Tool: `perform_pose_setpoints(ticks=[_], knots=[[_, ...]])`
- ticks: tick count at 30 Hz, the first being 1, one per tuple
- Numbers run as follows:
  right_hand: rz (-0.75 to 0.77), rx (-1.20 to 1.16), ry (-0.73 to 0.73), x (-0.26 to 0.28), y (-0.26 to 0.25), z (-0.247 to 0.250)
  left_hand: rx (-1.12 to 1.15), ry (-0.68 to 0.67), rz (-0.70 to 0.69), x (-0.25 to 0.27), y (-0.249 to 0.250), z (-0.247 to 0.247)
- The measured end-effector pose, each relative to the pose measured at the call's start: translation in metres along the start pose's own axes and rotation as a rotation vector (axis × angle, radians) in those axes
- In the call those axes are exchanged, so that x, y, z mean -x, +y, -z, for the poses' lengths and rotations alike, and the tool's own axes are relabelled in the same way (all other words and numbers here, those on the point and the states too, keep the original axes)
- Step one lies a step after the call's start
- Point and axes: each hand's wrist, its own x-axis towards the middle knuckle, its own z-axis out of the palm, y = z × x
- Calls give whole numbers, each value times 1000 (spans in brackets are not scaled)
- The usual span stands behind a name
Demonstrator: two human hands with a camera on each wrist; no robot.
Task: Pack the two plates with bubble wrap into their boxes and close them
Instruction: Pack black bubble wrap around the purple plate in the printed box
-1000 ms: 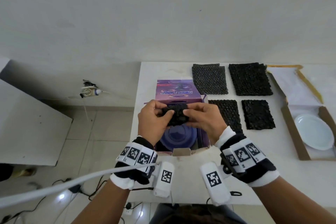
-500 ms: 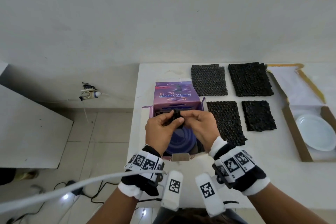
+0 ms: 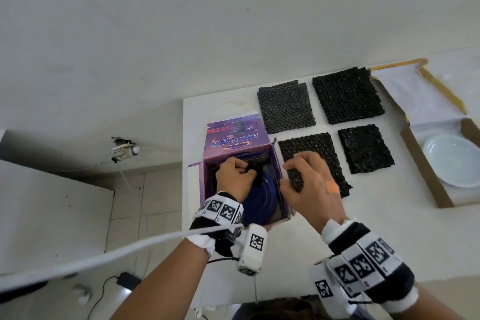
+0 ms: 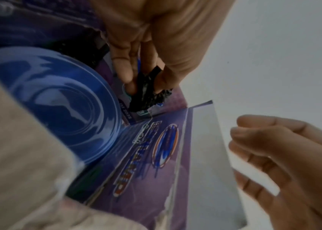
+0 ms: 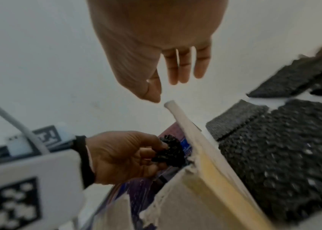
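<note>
- Head view: purple box (image 3: 241, 138) open at the left edge of the tabletop (image 3: 337, 228), blue plate (image 3: 262, 200) lying inside it. Left hand (image 3: 235, 176) over the box, grip pinched on a small crumpled piece of black bubble wrap (image 3: 255, 173) above the plate's far side. Right hand (image 3: 311, 184) just beside the box's right wall, fingers bent over the nearest of 4 flat wrap sheets (image 3: 322, 148); whether its grip holds that sheet cannot be told here. Second box (image 3: 426, 163), brown, well apart at right, white plate (image 3: 452, 163) in it, uncovered.
- Left wrist view: thumb and fingers (image 4: 122, 70) nip the wrap piece (image 4: 148, 93) by the box's inner corner, beside the plate (image 4: 57, 101).
- Right wrist view: right hand (image 5: 156, 46) relaxed, fingers straight, holding nothing visible; box wall edge (image 5: 195, 140) just below its thumb.
- Handling note, judged: tuck the piece into the gap between plate rim and wall, steady the wall with the right hand, then lay a flat sheet over the plate before closing flaps.
</note>
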Motion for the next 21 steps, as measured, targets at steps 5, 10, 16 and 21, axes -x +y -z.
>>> perform_pose_setpoints(ticks=[5, 10, 16, 21], knots=[[-230, -206, -288, 5, 11, -1, -125, -66, 68, -13, -1, -24], [-133, -159, -289, 7, 14, -6, -94, -91, 153, -21, -6, -40], [-91, -156, -284, 7, 19, -8, -62, -74, 210, -33, -7, -55], [-94, -128, -275, 7, 19, -7, 30, -3, 258, -32, -7, -60]])
